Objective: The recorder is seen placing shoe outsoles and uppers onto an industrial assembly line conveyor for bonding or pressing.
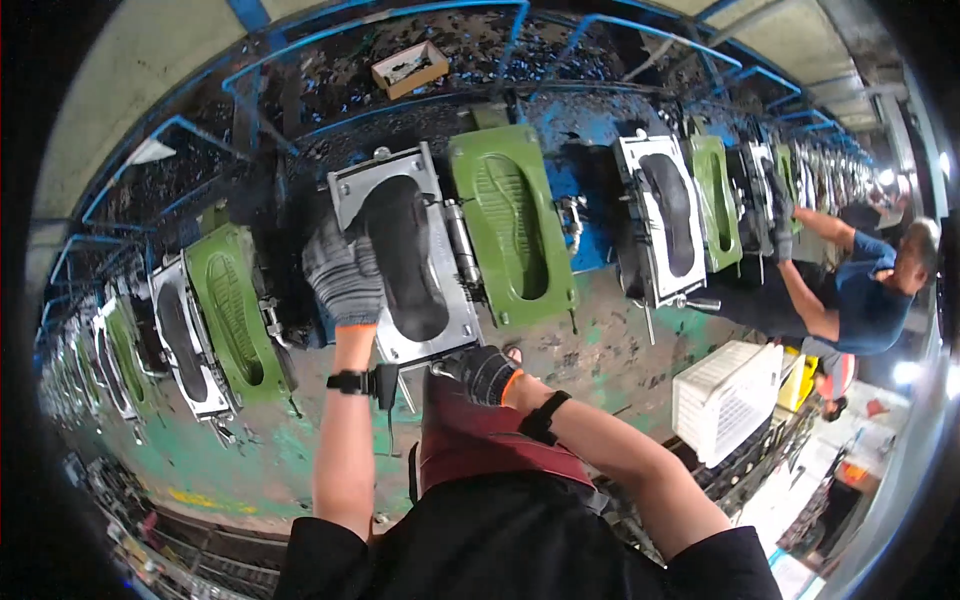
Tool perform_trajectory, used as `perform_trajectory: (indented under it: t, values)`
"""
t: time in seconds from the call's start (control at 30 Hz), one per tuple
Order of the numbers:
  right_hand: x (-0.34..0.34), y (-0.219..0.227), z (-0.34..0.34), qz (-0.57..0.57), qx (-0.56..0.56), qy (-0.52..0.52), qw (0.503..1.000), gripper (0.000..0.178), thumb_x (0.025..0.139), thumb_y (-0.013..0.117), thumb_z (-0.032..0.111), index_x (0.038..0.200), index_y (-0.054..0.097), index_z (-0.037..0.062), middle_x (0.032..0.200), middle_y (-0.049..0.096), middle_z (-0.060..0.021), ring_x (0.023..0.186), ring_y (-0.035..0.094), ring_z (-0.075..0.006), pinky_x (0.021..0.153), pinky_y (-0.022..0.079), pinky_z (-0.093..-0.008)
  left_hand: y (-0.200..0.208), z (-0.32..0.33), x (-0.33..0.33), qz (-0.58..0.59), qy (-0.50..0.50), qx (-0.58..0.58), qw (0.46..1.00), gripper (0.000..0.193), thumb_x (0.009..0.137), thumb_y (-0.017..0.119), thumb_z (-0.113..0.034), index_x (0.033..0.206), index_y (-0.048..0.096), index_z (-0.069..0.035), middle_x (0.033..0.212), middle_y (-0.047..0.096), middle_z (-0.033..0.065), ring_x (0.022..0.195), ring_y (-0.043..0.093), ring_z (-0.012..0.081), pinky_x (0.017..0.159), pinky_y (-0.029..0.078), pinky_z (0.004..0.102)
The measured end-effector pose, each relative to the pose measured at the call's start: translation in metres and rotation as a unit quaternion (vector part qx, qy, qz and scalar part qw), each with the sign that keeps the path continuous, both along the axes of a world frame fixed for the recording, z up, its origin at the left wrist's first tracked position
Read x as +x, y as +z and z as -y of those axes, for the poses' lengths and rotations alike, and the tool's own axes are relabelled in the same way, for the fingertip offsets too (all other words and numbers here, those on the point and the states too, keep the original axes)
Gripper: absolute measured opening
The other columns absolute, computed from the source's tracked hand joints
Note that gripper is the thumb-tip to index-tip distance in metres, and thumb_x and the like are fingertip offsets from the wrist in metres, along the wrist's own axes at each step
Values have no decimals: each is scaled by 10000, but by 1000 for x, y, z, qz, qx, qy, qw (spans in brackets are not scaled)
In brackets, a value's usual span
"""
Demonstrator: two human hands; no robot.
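A silver mould plate (452, 300) lies tilted in front of me, a black shoe sole (410, 270) in its cavity. At the plate's left edge, my left hand (345, 272), in a grey knitted glove, has its fingers curled at black material reaching over the rim from the sole. The fingertips are partly hidden. My right hand (487, 376), gloved in dark grey, is closed around a metal handle (440, 369) at the plate's near edge. Just right of the plate is a green mould half (512, 225) with a sole-shaped, ribbed hollow, joined by a metal hinge (461, 240).
More silver and green moulds (228, 300) line both sides. Blue rails (380, 22) run behind, with a small box (410, 70) among black scraps. At right, a co-worker (870, 290) reaches to another mould; a white crate (725, 400) stands nearer.
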State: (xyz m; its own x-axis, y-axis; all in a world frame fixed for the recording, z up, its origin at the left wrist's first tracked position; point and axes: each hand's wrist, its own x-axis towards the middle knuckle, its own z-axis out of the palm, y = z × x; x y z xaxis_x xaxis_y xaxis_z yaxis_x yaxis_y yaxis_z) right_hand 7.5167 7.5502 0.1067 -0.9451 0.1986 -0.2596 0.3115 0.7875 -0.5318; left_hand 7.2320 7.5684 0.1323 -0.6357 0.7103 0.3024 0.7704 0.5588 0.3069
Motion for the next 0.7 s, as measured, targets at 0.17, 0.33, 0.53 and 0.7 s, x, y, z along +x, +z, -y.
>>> perform_trajectory:
  t: [0.17, 0.33, 0.53, 0.7]
  values:
    - [11, -19, 20, -72, 14, -38, 997, 394, 857, 570, 167, 1230, 689, 126, 978, 744, -145, 812, 718, -329, 646, 539, -600, -10, -35, 44, -149, -150, -144, 967, 704, 986, 508, -431, 1585, 371, -88, 1595, 403, 190, 1447, 377, 394, 1224, 238, 550]
    - [6, -8, 9, 16, 53, -28, 998, 275, 890, 580, 163, 1126, 718, 127, 982, 754, -154, 901, 729, -307, 668, 550, -494, -8, -60, 72, -127, -146, -160, 968, 751, 956, 571, -395, 1598, 335, -84, 1628, 347, 177, 1484, 311, 412, 1251, 191, 528]
    - [-4, -10, 18, -41, 0, -107, 993, 253, 898, 602, 157, 1113, 728, 202, 972, 762, -53, 914, 740, -277, 734, 572, -492, 0, -15, 45, -123, -201, -131, 963, 682, 965, 607, -386, 1526, 434, -39, 1558, 410, 247, 1425, 392, 430, 1212, 288, 516]
    - [-11, -17, 28, 5, -80, -107, 991, 318, 921, 593, 201, 1219, 696, 241, 1119, 746, -51, 980, 721, -314, 812, 575, -490, -57, 68, -10, 342, 185, 218, 895, 456, 978, 677, -359, 1294, 636, -33, 1266, 654, 110, 1127, 600, 258, 1019, 464, 406]
